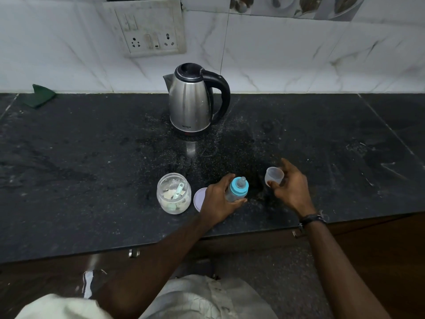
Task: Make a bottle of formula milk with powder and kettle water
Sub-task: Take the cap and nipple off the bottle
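Note:
A clear baby bottle (236, 189) with a blue collar and teat stands on the black counter (92, 180) near its front edge. My left hand (218, 201) grips the bottle's body from the left. Just to the right, my right hand (291, 187) pinches the bottle's clear dome cap (273, 176), held off the bottle with its opening facing up. An open glass jar of powder (173, 193) with a pale scoop inside stands left of the bottle. Its lilac lid (199, 199) lies between jar and bottle, partly behind my left hand. A steel kettle (193, 100) stands at the back, lid closed.
A wall socket panel (147, 28) sits on the white tiles above the kettle. A green cloth (40, 95) lies at the counter's back left. Powder specks dust the counter around the kettle. Brown cabinet fronts (379, 249) run below the counter edge.

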A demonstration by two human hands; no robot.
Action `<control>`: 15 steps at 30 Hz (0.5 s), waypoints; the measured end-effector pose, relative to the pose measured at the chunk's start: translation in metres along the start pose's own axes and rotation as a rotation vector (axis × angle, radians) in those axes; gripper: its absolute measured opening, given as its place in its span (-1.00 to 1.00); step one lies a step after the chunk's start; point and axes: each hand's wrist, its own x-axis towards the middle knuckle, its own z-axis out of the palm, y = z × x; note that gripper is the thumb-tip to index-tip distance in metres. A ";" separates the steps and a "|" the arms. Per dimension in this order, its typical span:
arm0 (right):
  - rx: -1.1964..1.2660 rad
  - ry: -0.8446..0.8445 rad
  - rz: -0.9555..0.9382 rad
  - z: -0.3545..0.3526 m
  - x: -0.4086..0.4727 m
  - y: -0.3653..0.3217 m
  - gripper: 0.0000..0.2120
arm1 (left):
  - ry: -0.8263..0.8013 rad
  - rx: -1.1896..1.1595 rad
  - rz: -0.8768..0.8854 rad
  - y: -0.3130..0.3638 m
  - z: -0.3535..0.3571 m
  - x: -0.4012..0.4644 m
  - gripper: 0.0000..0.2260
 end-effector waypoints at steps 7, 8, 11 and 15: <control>0.050 0.007 0.061 0.020 -0.007 0.020 -0.19 | -0.012 -0.019 -0.014 0.000 0.000 0.000 -0.38; 0.051 -0.001 0.061 0.021 -0.008 0.022 -0.18 | -0.013 -0.021 -0.016 -0.001 0.000 0.000 -0.38; 0.043 -0.006 0.059 0.023 -0.009 0.025 -0.16 | -0.016 -0.021 -0.025 -0.002 0.001 0.001 -0.37; -0.001 -0.027 0.057 0.024 -0.008 0.028 -0.11 | -0.018 -0.033 -0.047 -0.005 0.002 0.001 -0.35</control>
